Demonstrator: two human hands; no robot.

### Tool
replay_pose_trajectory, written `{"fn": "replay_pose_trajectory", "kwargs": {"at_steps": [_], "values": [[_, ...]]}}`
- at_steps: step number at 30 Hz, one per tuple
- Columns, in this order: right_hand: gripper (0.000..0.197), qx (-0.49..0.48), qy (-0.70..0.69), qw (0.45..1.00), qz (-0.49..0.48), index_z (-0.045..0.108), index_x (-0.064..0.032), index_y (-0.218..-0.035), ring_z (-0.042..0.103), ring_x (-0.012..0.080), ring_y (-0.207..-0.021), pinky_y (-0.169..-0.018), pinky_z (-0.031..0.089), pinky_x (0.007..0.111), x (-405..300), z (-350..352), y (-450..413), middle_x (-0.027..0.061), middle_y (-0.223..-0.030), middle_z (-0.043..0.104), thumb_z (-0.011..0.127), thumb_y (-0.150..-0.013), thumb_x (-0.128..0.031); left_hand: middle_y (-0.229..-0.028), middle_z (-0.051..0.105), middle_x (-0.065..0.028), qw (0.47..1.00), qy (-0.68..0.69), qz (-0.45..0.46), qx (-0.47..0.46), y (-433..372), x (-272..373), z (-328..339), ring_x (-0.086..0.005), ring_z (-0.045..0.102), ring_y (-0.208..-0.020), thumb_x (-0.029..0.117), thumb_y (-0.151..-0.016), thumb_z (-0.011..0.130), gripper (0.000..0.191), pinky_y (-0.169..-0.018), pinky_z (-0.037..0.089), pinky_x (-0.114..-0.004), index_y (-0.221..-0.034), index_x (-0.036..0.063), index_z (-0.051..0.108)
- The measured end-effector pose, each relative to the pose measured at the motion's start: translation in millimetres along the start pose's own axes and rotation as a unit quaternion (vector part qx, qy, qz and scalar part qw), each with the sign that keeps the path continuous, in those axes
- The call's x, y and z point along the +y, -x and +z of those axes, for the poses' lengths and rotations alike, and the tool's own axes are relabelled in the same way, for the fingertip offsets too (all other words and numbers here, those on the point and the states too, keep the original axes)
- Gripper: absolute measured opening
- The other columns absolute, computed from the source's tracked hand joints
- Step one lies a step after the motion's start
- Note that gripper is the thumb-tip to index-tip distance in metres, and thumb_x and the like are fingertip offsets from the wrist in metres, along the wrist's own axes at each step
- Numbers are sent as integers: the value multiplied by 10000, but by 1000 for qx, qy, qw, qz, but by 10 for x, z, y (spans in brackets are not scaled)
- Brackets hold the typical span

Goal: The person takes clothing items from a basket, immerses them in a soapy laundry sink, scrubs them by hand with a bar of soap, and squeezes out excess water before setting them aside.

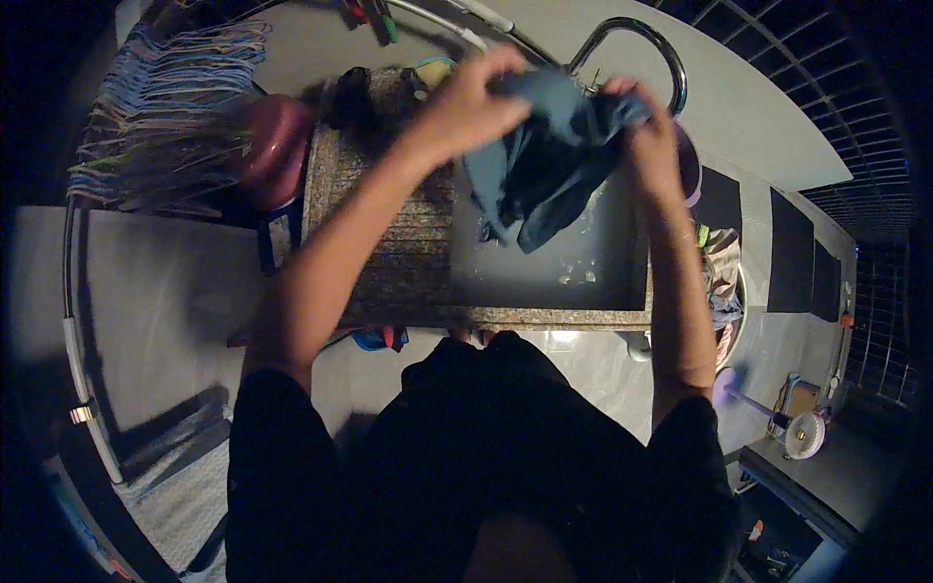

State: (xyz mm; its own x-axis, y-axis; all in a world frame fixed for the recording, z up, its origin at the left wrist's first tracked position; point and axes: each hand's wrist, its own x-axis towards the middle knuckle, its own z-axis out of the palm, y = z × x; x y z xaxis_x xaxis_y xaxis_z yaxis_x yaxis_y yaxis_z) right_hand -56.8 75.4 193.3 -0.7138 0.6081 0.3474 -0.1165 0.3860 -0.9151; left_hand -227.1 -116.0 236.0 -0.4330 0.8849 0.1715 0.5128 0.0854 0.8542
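Observation:
Both hands hold up a dark blue-green garment point(557, 160), bunched at its top and hanging over a stone sink basin point(539, 284) that has water in it. My left hand point(488, 98) grips the garment's upper left part. My right hand point(649, 131) has hold of its upper right part, near the curved metal faucet point(681, 65). Left of the basin lies a ribbed stone washboard surface point(401, 255). The hands and cloth are blurred, so the finger positions are not clear.
Many wire hangers point(168, 109) hang at the upper left, beside a reddish rounded container point(273, 149). A dark bundle point(353, 98) lies on the washboard's far end. Right of the sink stand a purple bucket point(689, 160) and a basin of clothes point(723, 270). A small fan point(805, 435) is farther right.

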Motion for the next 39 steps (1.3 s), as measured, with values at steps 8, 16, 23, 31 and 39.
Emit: {"fn": "replay_pose_trajectory", "kwargs": {"at_steps": [8,16,23,31,39], "values": [[588,-386,445,790,167,496,-246,-1412,519,426,-1217,-968,462,565,2453,-216,1863,218,-1228,546,637,-854,-130,-1238,553,-218,913,-325,-114,-220,1016,-2121,1642,-374,567,-1148,530,-713,736,672,-961,470,-478,-1131,6,694],[523,-303,443,803,258,637,-157,-1270,413,359,-1345,-1075,360,593,2698,795,1981,147,-1334,488,776,-799,-338,-1094,638,-247,927,-252,-262,-91,1370,-2894,2574,-399,666,-931,361,-918,617,358,-821,550,-492,-1063,39,680],[335,-296,470,785,274,615,-5,-1214,466,353,-1296,-1020,471,485,3383,883,2306,183,-1351,481,551,-924,-160,-1140,654,-203,868,-312,-328,-205,1470,-3119,3020,-342,659,-1022,237,-882,649,249,-890,530,-476,-1064,70,682],[393,-537,405,712,198,588,-7,-1246,659,365,-1079,-897,530,461,3537,714,2266,259,-1186,643,622,-873,-126,-1175,661,-223,937,-158,-246,-193,1939,-3665,3005,-418,626,-1102,149,-915,560,269,-956,487,-513,-1138,14,628],[331,-478,284,821,130,674,-68,-1163,694,399,-917,-801,549,485,2610,-46,1701,246,-1065,696,534,-865,-100,-1054,636,-177,959,-197,-149,-140,1428,-2561,1872,-429,604,-1071,13,-827,546,220,-836,501,-519,-989,148,606]]}}
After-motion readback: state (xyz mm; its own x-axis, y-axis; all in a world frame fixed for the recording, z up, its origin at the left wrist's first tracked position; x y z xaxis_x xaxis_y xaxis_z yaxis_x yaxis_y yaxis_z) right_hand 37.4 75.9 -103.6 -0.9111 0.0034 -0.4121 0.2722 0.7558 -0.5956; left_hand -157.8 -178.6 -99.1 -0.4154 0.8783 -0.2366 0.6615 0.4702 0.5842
